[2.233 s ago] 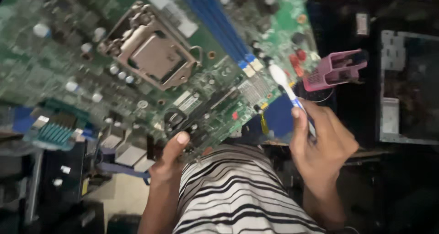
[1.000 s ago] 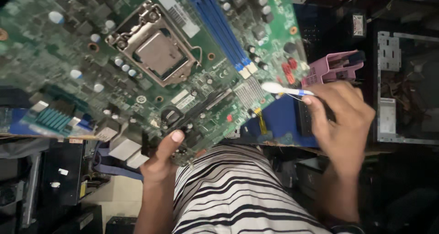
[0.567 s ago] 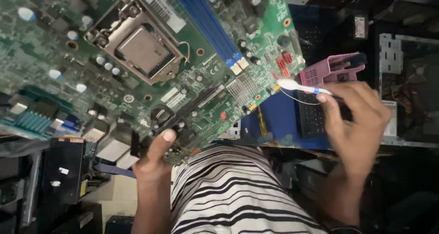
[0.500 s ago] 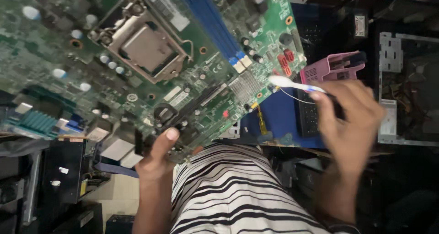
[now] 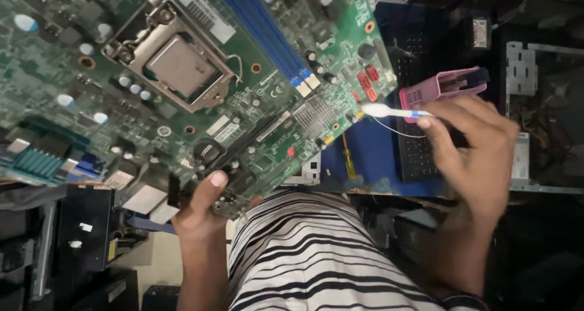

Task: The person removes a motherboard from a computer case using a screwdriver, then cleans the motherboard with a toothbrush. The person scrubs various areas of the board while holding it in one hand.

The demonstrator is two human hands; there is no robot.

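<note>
One green motherboard (image 5: 201, 86), left hand (image 5: 204, 210) gripping, right hand (image 5: 480, 159) holding one white brush (image 5: 389, 111)

Green motherboard (image 5: 201, 86) and white cotton swab (image 5: 395, 111)

Board: tilted, held up at its near edge; metal processor socket closed, blue memory slots alongside. Swab: slim white stick, blue band, tip touching board's right edge.
</note>
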